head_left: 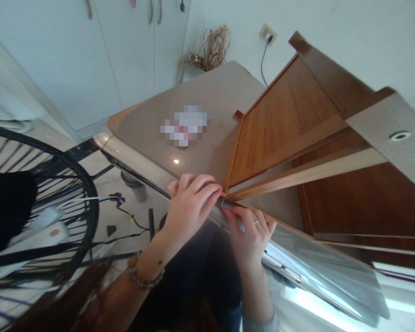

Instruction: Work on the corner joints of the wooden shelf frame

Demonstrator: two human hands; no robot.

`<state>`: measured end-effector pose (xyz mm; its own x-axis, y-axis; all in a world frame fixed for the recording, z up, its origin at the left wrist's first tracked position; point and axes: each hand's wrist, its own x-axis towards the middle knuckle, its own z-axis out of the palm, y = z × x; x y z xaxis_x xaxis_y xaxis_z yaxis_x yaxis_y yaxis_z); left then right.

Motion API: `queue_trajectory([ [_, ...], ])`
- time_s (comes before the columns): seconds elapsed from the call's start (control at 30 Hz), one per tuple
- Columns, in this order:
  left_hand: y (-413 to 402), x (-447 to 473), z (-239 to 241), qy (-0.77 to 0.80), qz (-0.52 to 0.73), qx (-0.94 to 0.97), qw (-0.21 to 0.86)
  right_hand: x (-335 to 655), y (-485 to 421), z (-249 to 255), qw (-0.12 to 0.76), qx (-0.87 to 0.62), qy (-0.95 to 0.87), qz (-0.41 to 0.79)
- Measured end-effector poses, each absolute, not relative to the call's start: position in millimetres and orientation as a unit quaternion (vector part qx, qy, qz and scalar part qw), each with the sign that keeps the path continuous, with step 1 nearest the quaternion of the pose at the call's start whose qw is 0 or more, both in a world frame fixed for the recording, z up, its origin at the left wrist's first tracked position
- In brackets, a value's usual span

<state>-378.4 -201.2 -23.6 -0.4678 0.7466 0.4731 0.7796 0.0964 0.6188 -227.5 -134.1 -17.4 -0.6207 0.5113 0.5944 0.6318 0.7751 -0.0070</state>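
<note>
Indoors: wooden frame (280,115), table (224,92), white wall (332,27).

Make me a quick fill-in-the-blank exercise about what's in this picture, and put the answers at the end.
1. A beaded bracelet circles the wrist of the person's ____ hand.
2. A ring is worn on the ____ hand.
3. Both hands are at the ____ of the table.
4. A black cord is plugged into an electrical ____ on the wall.

Missing words: left; right; edge; outlet.
</note>
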Motion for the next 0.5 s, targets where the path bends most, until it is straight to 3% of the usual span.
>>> queue_trajectory([
  [0.5,-204.4,-379.3,-33.0,-0.701,-0.459,-0.545,-0.020,-219.9,-143.2,-27.4,0.333,-0.274,-0.899,-0.081],
])
